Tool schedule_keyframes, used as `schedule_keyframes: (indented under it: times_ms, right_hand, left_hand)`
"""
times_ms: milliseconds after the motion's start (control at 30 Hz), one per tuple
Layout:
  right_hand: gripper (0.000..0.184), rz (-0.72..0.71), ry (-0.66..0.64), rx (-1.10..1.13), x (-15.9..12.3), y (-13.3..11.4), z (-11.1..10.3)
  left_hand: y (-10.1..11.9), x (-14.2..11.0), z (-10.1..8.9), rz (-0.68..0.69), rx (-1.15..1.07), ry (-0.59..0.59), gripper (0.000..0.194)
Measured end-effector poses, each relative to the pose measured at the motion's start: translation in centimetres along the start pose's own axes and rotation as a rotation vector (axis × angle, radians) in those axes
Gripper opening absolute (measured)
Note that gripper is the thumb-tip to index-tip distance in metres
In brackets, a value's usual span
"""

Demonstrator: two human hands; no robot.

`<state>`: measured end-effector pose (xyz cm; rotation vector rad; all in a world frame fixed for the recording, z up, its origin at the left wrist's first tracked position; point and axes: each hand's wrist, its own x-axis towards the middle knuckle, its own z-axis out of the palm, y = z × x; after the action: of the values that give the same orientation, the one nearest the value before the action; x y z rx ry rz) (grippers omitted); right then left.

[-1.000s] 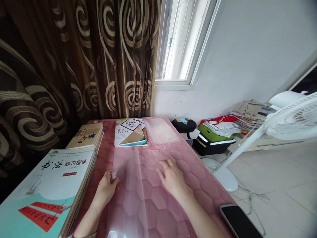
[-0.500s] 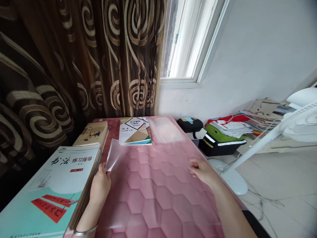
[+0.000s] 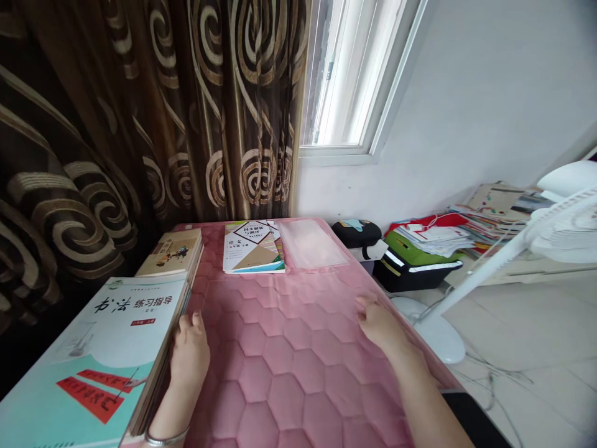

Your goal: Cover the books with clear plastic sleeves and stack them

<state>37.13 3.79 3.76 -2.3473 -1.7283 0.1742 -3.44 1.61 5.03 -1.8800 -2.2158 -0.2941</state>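
A clear plastic book cover [image 3: 298, 287] is spread flat over the pink quilted tabletop [image 3: 289, 373], showing mainly as a faint sheen. At its left side my left hand [image 3: 190, 351] is closed with bent fingers on the film, close against the stack of books; the fingertips are partly hidden. My right hand [image 3: 380, 320] is closed with curled fingers at the right side of the film, near the table edge. Beyond the film lie a workbook [image 3: 253, 247] with a brown and white cover and a pile of translucent covers [image 3: 312, 244].
Stacked on the left are a large calligraphy book [image 3: 102, 348] and smaller tan books [image 3: 171, 252]. A dark phone [image 3: 471, 420] lies by my right forearm. On the floor to the right stand a white fan [image 3: 489, 267] and a black bin [image 3: 415, 274] with papers.
My hands have moved apart, spreading the film from a narrow fold to full width. The raised left flap has come down flat. The view has shifted slightly.
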Motion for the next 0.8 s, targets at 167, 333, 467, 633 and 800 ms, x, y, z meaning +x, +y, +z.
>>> schedule_keyframes:
  times_ms: [167,333,467,633,800]
  right_hand:
    - [0.054,-0.308,0.005,-0.049,-2.6,-5.2,-0.1]
    - [0.060,-0.385,-0.273,-0.050,-3.3,-6.6,1.3]
    - [0.063,-0.376,-0.373,-0.052,-3.0,-5.7,0.9]
    - [0.051,-0.381,-0.308,-0.007,-1.7,-7.7,-1.0]
    - [0.027,-0.332,-0.129,0.237,4.5,-15.3,-2.1]
  left_hand:
    - [3.9,-2.1,0.6,0.337,-0.123,0.010,0.046]
    - [4.9,-2.8,0.8,0.447,-0.226,-0.272,0.053]
    - [4.2,-2.5,0.3,0.399,-0.217,-0.371,0.055]
    - [4.2,-2.5,0.9,0.405,-0.222,-0.332,0.055]
    - [4.3,-2.6,1.7,0.408,-0.250,-0.292,0.056]
